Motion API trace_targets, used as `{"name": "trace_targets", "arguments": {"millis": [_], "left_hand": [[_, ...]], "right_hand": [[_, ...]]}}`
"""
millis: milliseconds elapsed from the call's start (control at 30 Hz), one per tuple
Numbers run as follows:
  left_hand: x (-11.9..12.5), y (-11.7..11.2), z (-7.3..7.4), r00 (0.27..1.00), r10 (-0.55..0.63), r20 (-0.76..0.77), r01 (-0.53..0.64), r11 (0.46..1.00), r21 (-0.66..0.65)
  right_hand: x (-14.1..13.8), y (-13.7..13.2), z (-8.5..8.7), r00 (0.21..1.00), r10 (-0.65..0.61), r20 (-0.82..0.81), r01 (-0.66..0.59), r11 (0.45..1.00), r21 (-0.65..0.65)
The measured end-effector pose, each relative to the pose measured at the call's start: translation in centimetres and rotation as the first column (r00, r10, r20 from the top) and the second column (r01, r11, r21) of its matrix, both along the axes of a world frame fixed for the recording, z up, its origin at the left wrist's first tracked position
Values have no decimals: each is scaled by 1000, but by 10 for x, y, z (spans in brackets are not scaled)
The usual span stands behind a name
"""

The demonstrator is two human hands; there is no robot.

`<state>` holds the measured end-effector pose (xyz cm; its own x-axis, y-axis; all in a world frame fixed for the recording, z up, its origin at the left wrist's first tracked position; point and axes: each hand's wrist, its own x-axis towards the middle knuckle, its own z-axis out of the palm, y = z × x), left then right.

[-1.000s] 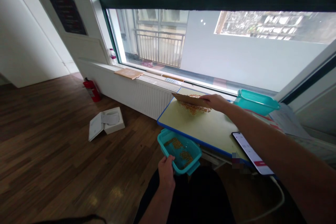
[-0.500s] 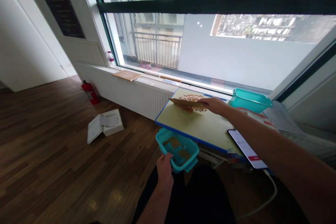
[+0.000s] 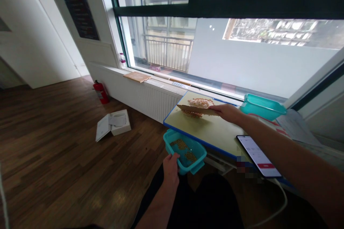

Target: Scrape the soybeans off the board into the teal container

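More of the beans (image 3: 200, 102) now show beyond the card (image 3: 197, 109) than a second ago, while both hands keep their holds. From the head camera, the right hand (image 3: 228, 112) reaches out over the table (image 3: 212, 132), its fingers closed on the right end of the card. The card stands on its long edge across the heap, with most beans on its far side and a few on the near side. The left hand (image 3: 170, 166) is clamped on the near corner of a teal tub (image 3: 185, 152), thumb over the rim. It holds the tub just below the table's blue near edge, with two small patches of beans inside. A phone (image 3: 258, 155) lies lit on the table near the right forearm, and a white cable (image 3: 279, 204) hangs below it. A second tub (image 3: 262, 106) sits at the table's far right. On the floor to the left lie an open white box (image 3: 114, 124) and a red extinguisher (image 3: 100, 92), and a board (image 3: 137, 76) rests on the sill.
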<state>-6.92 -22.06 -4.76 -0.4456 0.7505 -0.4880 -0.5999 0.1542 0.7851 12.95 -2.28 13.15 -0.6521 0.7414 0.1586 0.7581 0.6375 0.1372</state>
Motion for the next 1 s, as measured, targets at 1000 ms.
{"name": "trace_targets", "arguments": {"millis": [1000], "left_hand": [[12,11,9,998,55,18,-57,993,102]], "right_hand": [[19,-68,1,985,136,-109,-155,970,-186]]}}
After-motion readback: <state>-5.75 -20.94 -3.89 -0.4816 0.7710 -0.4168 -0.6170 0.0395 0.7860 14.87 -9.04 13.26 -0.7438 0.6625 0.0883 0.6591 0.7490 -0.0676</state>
